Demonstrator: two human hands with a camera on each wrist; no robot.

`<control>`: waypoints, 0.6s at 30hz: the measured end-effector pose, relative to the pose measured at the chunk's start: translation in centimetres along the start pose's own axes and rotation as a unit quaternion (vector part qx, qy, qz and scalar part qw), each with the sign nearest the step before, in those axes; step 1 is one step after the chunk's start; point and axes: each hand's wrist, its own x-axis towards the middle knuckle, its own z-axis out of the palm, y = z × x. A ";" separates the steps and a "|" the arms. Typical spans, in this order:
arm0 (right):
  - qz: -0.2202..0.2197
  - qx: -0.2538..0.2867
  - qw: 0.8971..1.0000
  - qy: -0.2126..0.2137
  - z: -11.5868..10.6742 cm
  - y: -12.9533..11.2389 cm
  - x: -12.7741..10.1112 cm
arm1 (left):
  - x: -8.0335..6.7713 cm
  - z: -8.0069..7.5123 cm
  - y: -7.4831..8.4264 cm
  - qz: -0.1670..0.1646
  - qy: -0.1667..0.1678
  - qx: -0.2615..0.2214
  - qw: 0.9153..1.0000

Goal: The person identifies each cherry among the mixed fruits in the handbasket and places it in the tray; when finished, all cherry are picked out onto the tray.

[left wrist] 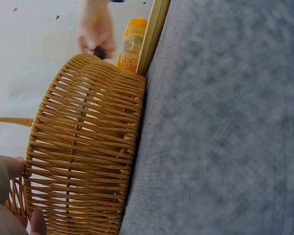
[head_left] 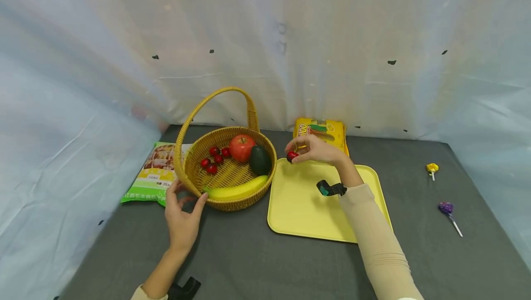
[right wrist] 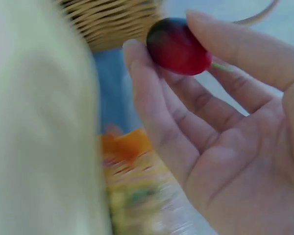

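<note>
Head view: right hand (head_left: 316, 149) raised over the far-left corner of yellow tray (head_left: 303, 208), thumb and fingertips pinched on red cherry (head_left: 292, 155), just right of wicker basket (head_left: 195, 176). Left hand (head_left: 181, 219) at basket's near-left rim, fingers spread and straight, tips touching the weave. Inside basket: apple (head_left: 242, 147), avocado (head_left: 259, 160), banana (head_left: 236, 191), more cherries (head_left: 213, 159). Green snack bag (head_left: 154, 173) left of basket, yellow snack bag (head_left: 320, 131) beyond tray, two lollipops (head_left: 450, 212) well off to the right on grey tabletop (head_left: 257, 258).

Left wrist view: fingertips (left wrist: 37, 223) against basket wall (left wrist: 83, 161); tray edge (left wrist: 154, 29) just beside basket.

Right wrist view: cherry (right wrist: 179, 46) clamped between thumb (right wrist: 245, 46) and fingertip (right wrist: 137, 63), remaining fingers loosely curved; blurred basket behind.
</note>
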 end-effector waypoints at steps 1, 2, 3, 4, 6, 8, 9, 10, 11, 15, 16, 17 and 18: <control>0.012 0.003 1.000 0.002 0.1 0.7 -0.2 | 0.0 0.0 0.0 0.001 0.002 0.000 1.000; 0.023 0.008 1.000 0.003 0.3 1.4 -0.3 | 0.0 0.1 0.0 0.000 0.003 0.000 1.000; 0.028 0.009 1.000 0.004 0.6 2.0 -0.3 | 0.1 0.1 0.0 -0.001 0.004 -0.001 1.000; 0.033 0.008 0.999 0.007 0.8 2.5 -0.3 | 0.1 0.1 0.0 0.000 0.005 0.000 1.000; 0.038 0.005 0.999 0.010 1.3 3.1 -0.1 | 0.2 0.2 0.1 0.000 0.003 0.001 1.000; 0.037 -0.004 0.999 0.012 1.7 3.5 0.2 | 0.2 0.2 0.1 0.000 0.002 0.001 1.000; 0.036 -0.006 0.999 0.013 1.9 3.7 0.3 | 0.2 0.2 0.2 0.000 0.001 0.001 1.000; 0.040 -0.007 0.999 0.013 2.0 3.8 0.5 | 0.2 0.2 0.2 -0.002 0.000 0.000 1.000; 0.044 -0.007 0.999 0.013 2.2 3.8 0.6 | 0.2 0.1 0.2 -0.005 0.000 -0.002 1.000; 0.062 0.000 0.998 0.010 2.8 4.3 0.9 | 0.1 0.0 0.3 -0.014 0.001 -0.005 1.000; 0.065 -0.002 0.998 0.010 3.0 4.4 1.0 | 0.0 -0.1 0.2 -0.014 0.001 -0.005 1.000; 0.066 -0.004 0.998 0.010 3.1 4.5 1.0 | 0.0 -0.1 0.2 -0.013 0.000 -0.004 1.000; 0.065 -0.006 0.998 0.010 3.2 4.5 1.0 | 0.0 -0.1 0.2 -0.011 0.001 -0.002 1.000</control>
